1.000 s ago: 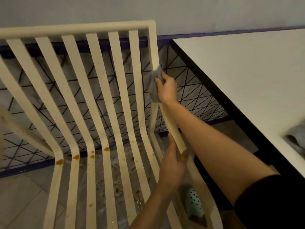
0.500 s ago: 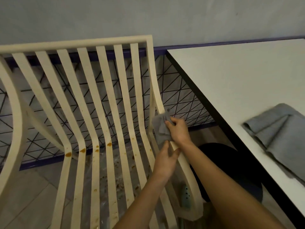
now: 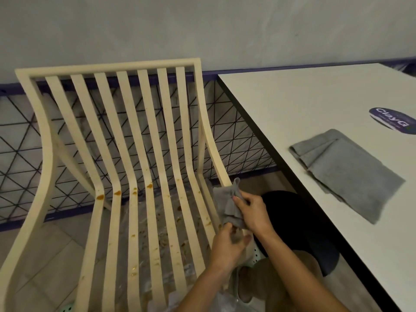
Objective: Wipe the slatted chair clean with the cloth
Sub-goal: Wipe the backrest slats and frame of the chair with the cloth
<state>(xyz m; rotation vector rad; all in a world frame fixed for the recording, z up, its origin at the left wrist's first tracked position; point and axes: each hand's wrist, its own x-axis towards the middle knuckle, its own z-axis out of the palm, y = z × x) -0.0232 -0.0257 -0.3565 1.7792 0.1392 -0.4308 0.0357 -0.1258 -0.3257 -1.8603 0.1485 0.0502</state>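
Both grips close on a crumpled grey cloth [image 3: 228,204] at the right side rail of a cream slatted chair [image 3: 108,68]. The right grip [image 3: 254,212] curls its fingers round the cloth's upper folds from the right. Just below it, the left grip [image 3: 226,246] pinches the cloth's lower end between thumb and curled fingers. The cloth lies against the rail near where the chair's back bends into its seat, with one corner sticking up above the right grip.

The chair fills the left and middle of the view, its slats running from the top rail down through a bend into the seat. A plain grey wall [image 3: 202,28] rises behind it. To the right stands a white surface [image 3: 315,104] with a dark edge. A black wire grid panel [image 3: 238,140] runs along the foot of the wall, visible through the slats. Clear plastic sheeting [image 3: 155,235], flecked with brown crumbs, lies on the floor beneath the seat. A folded cloth [image 3: 351,176], also grey, rests flat on the surface. The person's black shorts [image 3: 299,221] show between chair and surface. An oval dark sticker [image 3: 391,120] reading "ClayG" sits near the folded cloth. A mint-green perforated shoe [image 3: 257,256] peeks out just beside the left grip. Orange-brown stains [image 3: 100,196] mark the bend of several slats, with smaller specks further down the seat.
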